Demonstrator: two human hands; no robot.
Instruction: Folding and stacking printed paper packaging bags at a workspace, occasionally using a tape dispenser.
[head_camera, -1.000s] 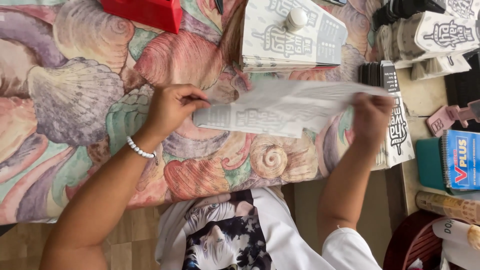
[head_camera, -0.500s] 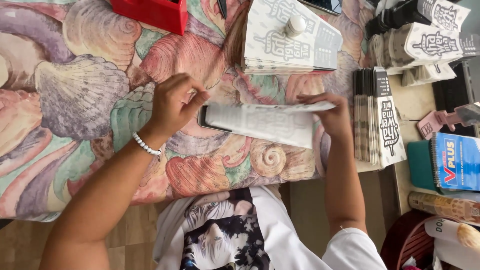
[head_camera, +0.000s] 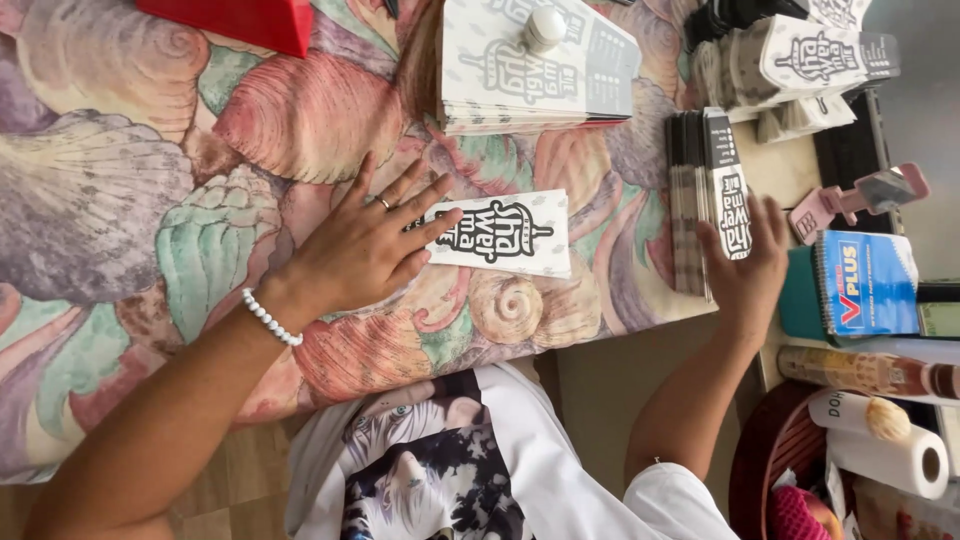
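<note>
Two bare hands are spread flat, neither gripping. Left hand (head_camera: 365, 245), wearing a ring and a white bead bracelet (head_camera: 270, 317), presses open fingers onto the near end of a folded white leaflet (head_camera: 510, 232) lying on the shell-patterned tablecloth (head_camera: 130, 200). Right hand (head_camera: 745, 265), at three o'clock from the leaflet, rests open against a row of upright folded leaflets (head_camera: 700, 195). At twelve o'clock sits a leaflet stack (head_camera: 530, 70) weighted by a small white knob (head_camera: 543, 27). A blue notebook (head_camera: 865, 283) lies further right.
</note>
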